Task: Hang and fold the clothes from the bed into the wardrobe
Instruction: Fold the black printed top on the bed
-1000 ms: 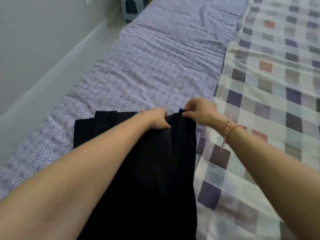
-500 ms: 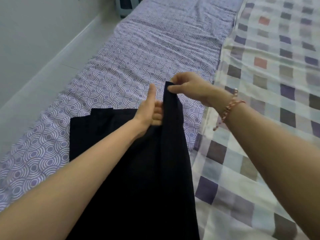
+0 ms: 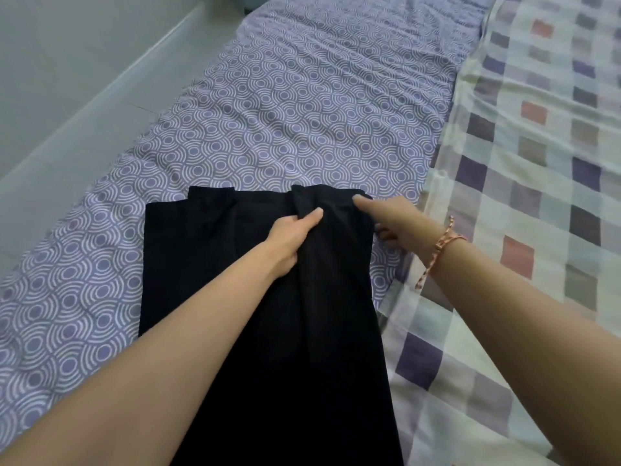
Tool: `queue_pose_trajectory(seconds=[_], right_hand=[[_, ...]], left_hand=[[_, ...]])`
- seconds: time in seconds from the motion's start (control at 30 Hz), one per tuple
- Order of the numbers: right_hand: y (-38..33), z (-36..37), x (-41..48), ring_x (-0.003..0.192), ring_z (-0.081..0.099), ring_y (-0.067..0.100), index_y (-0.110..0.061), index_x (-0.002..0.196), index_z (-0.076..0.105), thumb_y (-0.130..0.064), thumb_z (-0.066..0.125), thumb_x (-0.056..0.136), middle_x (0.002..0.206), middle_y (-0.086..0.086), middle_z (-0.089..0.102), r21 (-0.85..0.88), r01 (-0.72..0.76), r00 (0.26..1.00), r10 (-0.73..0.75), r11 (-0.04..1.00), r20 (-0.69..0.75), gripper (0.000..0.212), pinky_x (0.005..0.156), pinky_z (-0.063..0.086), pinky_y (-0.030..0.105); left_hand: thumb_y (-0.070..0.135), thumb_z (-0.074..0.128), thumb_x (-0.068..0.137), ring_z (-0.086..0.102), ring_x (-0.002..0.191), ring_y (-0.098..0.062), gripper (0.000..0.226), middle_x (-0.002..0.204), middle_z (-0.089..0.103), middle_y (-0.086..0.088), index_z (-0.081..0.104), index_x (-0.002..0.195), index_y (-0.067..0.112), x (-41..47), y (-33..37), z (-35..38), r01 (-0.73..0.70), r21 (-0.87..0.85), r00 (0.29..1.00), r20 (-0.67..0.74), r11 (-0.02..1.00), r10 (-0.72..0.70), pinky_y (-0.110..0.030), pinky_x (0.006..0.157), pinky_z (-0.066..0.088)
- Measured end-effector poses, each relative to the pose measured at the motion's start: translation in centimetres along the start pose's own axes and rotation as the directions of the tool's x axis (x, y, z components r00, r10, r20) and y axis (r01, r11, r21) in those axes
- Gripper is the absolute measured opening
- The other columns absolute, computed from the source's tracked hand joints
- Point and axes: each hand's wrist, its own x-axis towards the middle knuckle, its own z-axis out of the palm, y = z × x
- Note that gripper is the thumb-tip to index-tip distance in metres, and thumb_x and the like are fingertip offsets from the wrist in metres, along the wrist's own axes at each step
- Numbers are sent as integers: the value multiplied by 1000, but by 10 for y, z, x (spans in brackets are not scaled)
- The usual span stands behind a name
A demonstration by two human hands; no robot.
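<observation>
Where both hands (image 3: 292, 240) press, smooth black garment (image 3: 268, 297) on swirl-patterned sheet (image 3: 285, 112)

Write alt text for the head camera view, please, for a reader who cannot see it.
Two bare hands flatten a black garment on a purple patterned sheet: the left hand grips a fold, the right hand presses its far corner. A checked sheet lies alongside.

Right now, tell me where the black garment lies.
In the head view the black garment lies low centre on the purple patterned sheet, left of the checked sheet, under both hands.
</observation>
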Motion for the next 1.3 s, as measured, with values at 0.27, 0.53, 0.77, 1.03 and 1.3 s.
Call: queue_pose_trajectory(seconds=[0.27, 0.53, 0.77, 1.03, 1.3], right_hand=[[13, 24, -2, 100, 55, 40, 0, 108, 52, -21, 35, 101, 107, 25, 60, -333, 364, 844, -459, 870, -276, 28, 70, 33, 34], [34, 37, 35, 99, 57, 39, -2, 106, 51, -37, 31, 101, 105, 23, 62, -452, 346, 742, -535, 822, -405, 40, 70, 34, 39], [35, 18, 26, 63, 58, 14, -6, 83, 51, -31, 46, 96, 74, 6, 55, 398, 290, 957, -266, 870, -115, 28, 58, 50, 24], [202, 75, -210, 138, 34, 26, -7, 137, 45, -22, 37, 92, 145, 12, 41, -436, 802, 516, -841, 408, 162, 49, 114, 17, 30], [255, 70, -236, 146, 8, 23, -13, 150, 16, -66, -14, 84, 157, 7, 7, -708, 667, 642, -662, 232, 387, 90, 116, -6, 33]], left_hand=[[32, 40, 99, 47, 67, -12, 38, 70, 49, -2, 50, 74, 5, 23, -1, 14, -266, 510, 863, -253, 818, 438, -17, 57, 37], [33, 47, 97, 39, 53, -3, 45, 59, 43, 3, 41, 57, 13, 62, -9, 7, -341, 614, 810, -193, 712, 554, -20, 49, 32], [41, 40, 97, 50, 118, -24, 54, 132, 51, -12, 41, 133, 0, 38, -2, 15, -215, 589, 825, -318, 779, 468, -25, 91, 36], [31, 28, 95, 27, 139, -16, 49, 148, 37, -4, 41, 139, 13, -188, -209, -19, -461, 887, 562, 258, 39, 786, -50, 111, 19], [44, 16, 99, 13, 142, -24, 59, 154, 17, -12, 21, 144, 6, -247, -305, -65, -131, 970, 732, 233, -204, 641, -41, 114, 7]])
